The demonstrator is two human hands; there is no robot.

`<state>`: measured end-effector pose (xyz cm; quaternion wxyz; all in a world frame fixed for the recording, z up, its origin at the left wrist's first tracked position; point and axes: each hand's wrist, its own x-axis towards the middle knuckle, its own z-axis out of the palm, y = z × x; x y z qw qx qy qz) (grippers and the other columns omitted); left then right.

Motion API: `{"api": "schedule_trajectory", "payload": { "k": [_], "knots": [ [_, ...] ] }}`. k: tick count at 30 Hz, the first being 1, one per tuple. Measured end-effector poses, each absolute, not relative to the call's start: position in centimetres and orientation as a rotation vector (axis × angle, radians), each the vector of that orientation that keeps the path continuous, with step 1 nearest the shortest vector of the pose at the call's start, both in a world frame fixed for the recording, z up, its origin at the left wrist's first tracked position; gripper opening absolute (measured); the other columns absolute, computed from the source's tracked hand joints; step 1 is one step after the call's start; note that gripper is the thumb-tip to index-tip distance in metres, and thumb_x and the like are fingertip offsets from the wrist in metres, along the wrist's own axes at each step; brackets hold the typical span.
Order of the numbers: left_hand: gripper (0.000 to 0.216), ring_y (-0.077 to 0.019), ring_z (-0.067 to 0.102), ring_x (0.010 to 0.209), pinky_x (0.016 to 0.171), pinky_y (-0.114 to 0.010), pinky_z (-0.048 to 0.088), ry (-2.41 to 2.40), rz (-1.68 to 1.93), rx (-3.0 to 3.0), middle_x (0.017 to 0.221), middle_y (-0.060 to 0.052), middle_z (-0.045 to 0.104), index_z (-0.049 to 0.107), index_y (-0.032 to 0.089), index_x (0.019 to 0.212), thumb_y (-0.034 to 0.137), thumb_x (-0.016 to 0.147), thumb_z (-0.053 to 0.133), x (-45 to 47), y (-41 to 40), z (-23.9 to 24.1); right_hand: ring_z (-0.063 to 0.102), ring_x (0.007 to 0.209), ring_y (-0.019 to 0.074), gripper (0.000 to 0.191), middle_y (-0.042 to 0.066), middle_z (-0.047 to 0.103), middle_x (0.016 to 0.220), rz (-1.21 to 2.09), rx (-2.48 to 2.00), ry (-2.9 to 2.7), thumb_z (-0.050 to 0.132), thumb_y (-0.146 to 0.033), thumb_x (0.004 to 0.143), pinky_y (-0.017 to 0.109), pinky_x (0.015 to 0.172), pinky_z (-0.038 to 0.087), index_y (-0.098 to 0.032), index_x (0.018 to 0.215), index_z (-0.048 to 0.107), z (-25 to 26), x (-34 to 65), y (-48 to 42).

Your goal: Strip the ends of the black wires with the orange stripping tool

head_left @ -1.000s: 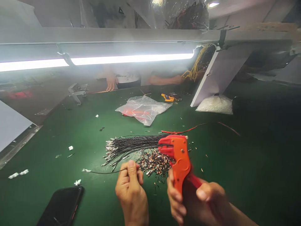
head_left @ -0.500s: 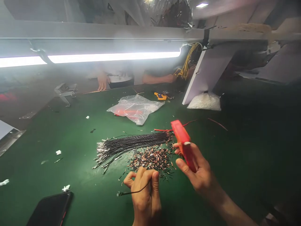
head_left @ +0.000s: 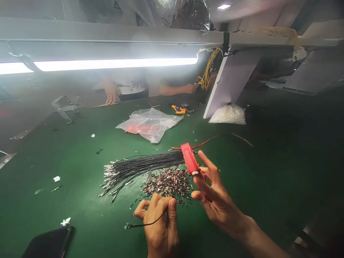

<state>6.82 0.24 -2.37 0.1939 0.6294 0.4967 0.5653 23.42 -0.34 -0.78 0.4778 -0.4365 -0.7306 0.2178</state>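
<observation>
My left hand (head_left: 159, 224) is closed on a thin black wire (head_left: 146, 224), pinched between thumb and index finger. The wire bends across the back of the hand, and its connector-tipped end points left. In my right hand (head_left: 215, 197) is a red tool, apparently a wire stripper (head_left: 190, 157), tilted up with some fingers stretched out around it; its lower part is hidden by the hand. Just beyond my hands lies a heap of short black and copper wire scraps (head_left: 168, 182). Behind the heap, a bundle of black wires (head_left: 147, 161) has its metal terminals toward the left.
A phone (head_left: 48, 243) lies at front left, near white scraps (head_left: 66, 221). Farther back are a clear plastic bag (head_left: 150, 123), a yellow tool (head_left: 178, 109), a filled bag (head_left: 228, 115) and a slanted panel (head_left: 231, 79). A red wire (head_left: 212, 138) crosses behind the stripper. Another person's hand (head_left: 110, 93) rests opposite.
My right hand has shifted the red wire stripper left, and its fingers have spread. The left hand keeps the black wire. The whole view has shifted slightly, moving the table things left.
</observation>
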Motion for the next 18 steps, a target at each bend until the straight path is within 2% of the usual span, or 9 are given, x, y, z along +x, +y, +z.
{"api": "schedule_trajectory", "payload": {
  "k": [3, 5, 9, 13, 18],
  "knots": [
    [0.035, -0.0136, 0.044, 0.052, 0.081, -0.035, 0.024, 1.391, 1.599, 1.733, 0.056, 0.005, 0.055, 0.066, 0.025, 0.067, 0.044, 0.094, 0.053, 7.1, 0.1, -2.5, 0.052, 0.117, 0.0222, 0.057, -0.005, 0.003, 0.164, 0.461, -1.104, -1.795, 0.045, -0.004, 0.096, 0.045, 0.097, 0.051, -0.046, 0.132, 0.058, -0.7, 23.3, -0.4],
    [0.034, -0.0135, 0.045, 0.052, 0.082, -0.036, 0.024, 1.386, 1.605, 1.727, 0.055, 0.005, 0.056, 0.066, 0.025, 0.067, 0.044, 0.093, 0.055, 7.2, -0.1, -2.5, 0.052, 0.117, 0.0232, 0.043, -0.002, 0.009, 0.162, 0.422, -1.14, -1.791, 0.049, -0.006, 0.096, 0.046, 0.1, 0.049, -0.037, 0.118, 0.069, -0.8, 23.2, -0.5],
    [0.032, -0.0133, 0.044, 0.052, 0.083, -0.035, 0.024, 1.382, 1.603, 1.731, 0.055, 0.005, 0.057, 0.066, 0.025, 0.067, 0.042, 0.093, 0.056, 7.2, 0.0, -2.5, 0.049, 0.125, 0.0281, 0.03, 0.003, 0.014, 0.16, 0.39, -1.213, -1.831, 0.054, -0.012, 0.096, 0.05, 0.103, 0.046, -0.032, 0.108, 0.073, -1.2, 23.2, -0.3],
    [0.031, -0.0129, 0.047, 0.051, 0.08, -0.035, 0.023, 1.38, 1.601, 1.802, 0.056, 0.005, 0.057, 0.068, 0.026, 0.071, 0.04, 0.095, 0.054, 7.0, 0.3, -2.4, 0.038, 0.139, 0.0364, 0.023, 0.007, 0.016, 0.157, 0.367, -1.236, -1.928, 0.055, -0.014, 0.095, 0.054, 0.108, 0.041, -0.026, 0.103, 0.072, -1.4, 23.0, -0.1],
    [0.029, -0.0139, 0.048, 0.052, 0.079, -0.035, 0.022, 1.399, 1.51, 1.953, 0.054, 0.004, 0.055, 0.074, 0.029, 0.08, 0.038, 0.096, 0.051, 7.2, 0.3, -2.5, 0.045, 0.132, 0.0355, 0.02, 0.011, 0.024, 0.153, 0.259, -1.276, -1.868, 0.056, -0.008, 0.086, 0.055, 0.107, 0.042, -0.021, 0.09, 0.07, -2.0, 22.8, 0.1]
  ]
}}
